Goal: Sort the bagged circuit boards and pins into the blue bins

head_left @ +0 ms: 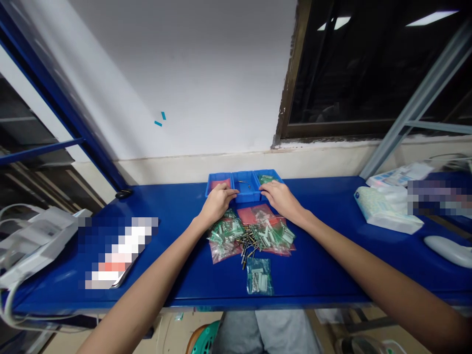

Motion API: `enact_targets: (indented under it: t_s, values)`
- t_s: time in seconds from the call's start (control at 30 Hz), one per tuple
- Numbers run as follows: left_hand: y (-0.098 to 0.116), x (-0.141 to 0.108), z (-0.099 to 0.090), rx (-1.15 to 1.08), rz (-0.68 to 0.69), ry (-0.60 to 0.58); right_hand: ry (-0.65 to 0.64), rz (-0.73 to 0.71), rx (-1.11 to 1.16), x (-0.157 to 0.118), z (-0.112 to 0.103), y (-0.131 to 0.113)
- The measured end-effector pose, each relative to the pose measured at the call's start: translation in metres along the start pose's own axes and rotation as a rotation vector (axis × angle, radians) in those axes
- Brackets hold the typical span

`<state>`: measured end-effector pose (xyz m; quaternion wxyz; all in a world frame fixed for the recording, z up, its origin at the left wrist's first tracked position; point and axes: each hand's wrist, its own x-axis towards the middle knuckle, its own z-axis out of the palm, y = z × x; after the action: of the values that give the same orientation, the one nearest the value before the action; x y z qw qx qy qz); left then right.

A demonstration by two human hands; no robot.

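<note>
Your sorting looks to be at an early stage, judging by how little sits in the row of blue trays [244, 186] against the far wall compared with what lies loose on the counter [324, 265]. The left tray [219, 184] holds something red, probably a pinkish bag; the middle tray [246, 186] carries only a couple of small metal pins; the right tray [267, 177] shows a bit of green, likely a bag or two. Most of the stock is unsorted: a heap of small clear bags with green and white parts [226, 231] and pink bags [258, 214] lies just on your side of the trays, with loose metal pins [248, 243] scattered through its middle, and one greenish bag [259, 276] lies apart, nearer the counter's front edge. Your left hand [217, 201] rests palm down with fingers curled loosely at the front rim of the left tray, touching or nearly touching it; I cannot tell whether anything is pinched under the fingers. Your right hand [280, 197] lies the same way at the front edge of the right tray, fingers relaxed and partly spread, with nothing visibly held. The heap sits directly below both hands, between your forearms, close enough that your wrists hang over its far edge.
</note>
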<state>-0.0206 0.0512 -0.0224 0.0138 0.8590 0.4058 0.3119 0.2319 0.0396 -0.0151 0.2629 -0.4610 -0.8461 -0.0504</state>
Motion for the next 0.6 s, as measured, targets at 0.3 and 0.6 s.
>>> enact_targets:
  t_s: [0.3,0.6]
  values:
    - [0.01,-0.003,-0.014,0.139,0.073,0.025,-0.032,0.047,-0.106,-0.013,-0.026,-0.032]
    - [0.052,-0.006,-0.011,0.026,0.182,-0.31,-0.423,0.246,-0.184,-0.024,-0.031,-0.046]
